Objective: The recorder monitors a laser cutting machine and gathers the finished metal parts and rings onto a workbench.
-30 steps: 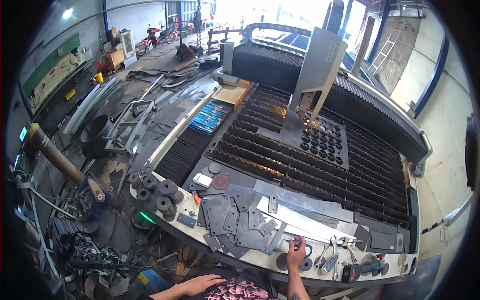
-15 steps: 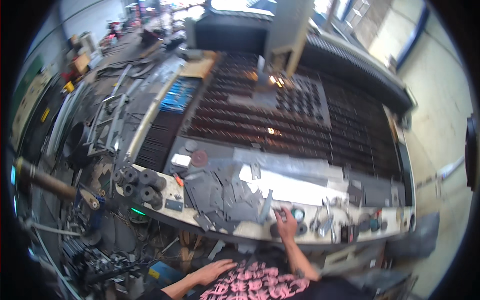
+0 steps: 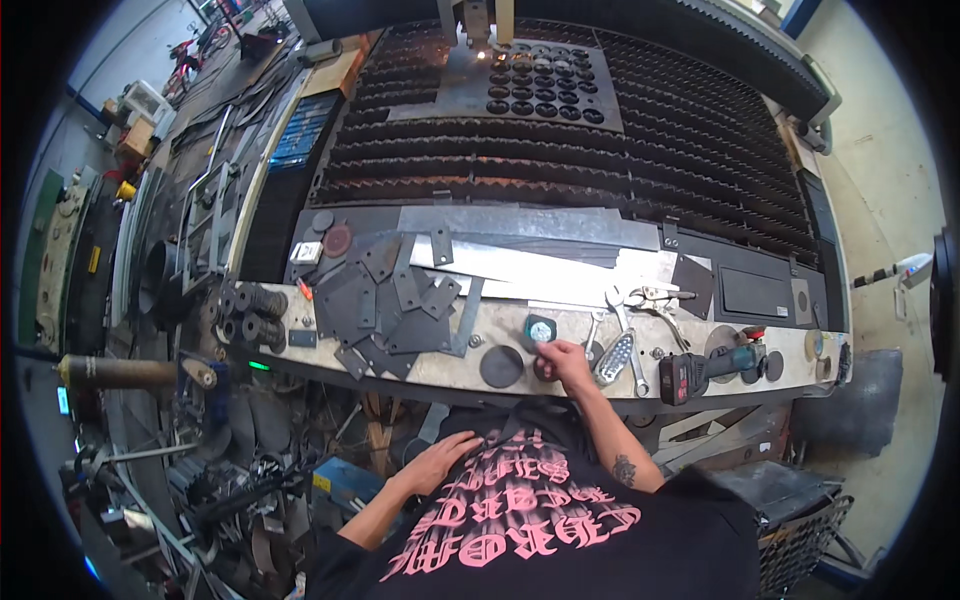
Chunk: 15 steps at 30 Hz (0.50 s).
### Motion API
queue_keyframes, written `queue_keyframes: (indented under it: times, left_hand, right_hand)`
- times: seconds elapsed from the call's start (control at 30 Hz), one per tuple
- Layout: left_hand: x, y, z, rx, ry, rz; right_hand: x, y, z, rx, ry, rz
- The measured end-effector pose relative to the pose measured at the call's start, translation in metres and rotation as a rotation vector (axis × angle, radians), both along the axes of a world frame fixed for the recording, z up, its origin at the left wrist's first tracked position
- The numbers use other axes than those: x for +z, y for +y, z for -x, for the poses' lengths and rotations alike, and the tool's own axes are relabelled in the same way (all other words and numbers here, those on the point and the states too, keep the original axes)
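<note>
A person looks down over a long, pale, scuffed metal table (image 3: pixel 440 372) that runs along the front of a large cutting machine. The right hand (image 3: pixel 563 362) rests on the table with its fingers curled down onto a small dark round disc (image 3: pixel 541 371), which the hand mostly covers; whether the fingers pinch it or only press on it cannot be told. Just to the left of it lies a second dark disc (image 3: pixel 500 366), flat, plain and larger, lying fully in view. Behind the hand sits a small round piece with a pale bluish middle (image 3: pixel 540 329).

The left hand (image 3: pixel 437 464) is below the table edge, fingers loosely spread and lying flat on the person's black shirt with pink lettering (image 3: pixel 540 515). It holds nothing.

To the left on the table is a heap of flat dark steel plates (image 3: pixel 385 305), overlapping too much to count. Right of the hand lie a silvery wrench (image 3: pixel 622 312), a pair of locking pliers (image 3: pixel 658 295) and one cordless power tool (image 3: pixel 712 368) with a red and black body. At the far left end stands a cluster of short dark cylinders (image 3: pixel 250 312), about five or six.

Behind, the machine's slatted bed (image 3: pixel 560 165) carries a metal sheet with rows of round holes (image 3: pixel 540 92), where sparks glow at the top edge. The cutting head is cut off by the frame.
</note>
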<state>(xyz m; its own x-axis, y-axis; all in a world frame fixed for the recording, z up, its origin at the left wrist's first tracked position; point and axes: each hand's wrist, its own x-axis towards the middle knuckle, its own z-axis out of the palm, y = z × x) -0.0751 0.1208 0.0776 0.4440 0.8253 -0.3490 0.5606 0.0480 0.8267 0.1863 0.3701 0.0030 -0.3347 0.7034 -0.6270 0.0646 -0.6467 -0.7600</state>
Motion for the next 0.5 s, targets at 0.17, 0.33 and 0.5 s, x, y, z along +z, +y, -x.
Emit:
queue_keyframes:
  times: [0.17, 0.33, 0.5]
  left_hand:
    - [0.001, 0.005, -0.059, 0.048, 0.005, 0.03]
    - [-0.008, 0.016, -0.103, 0.02, 0.009, 0.042]
    - [-0.014, 0.044, -0.127, 0.025, 0.012, -0.006]
  right_hand:
    - [-0.007, -0.004, -0.063, 0.147, 0.136, -0.254]
    - [-0.009, 0.001, -0.119, 0.801, -0.512, -0.776]
    - [-0.021, 0.009, -0.143, 0.891, -0.567, -0.822]
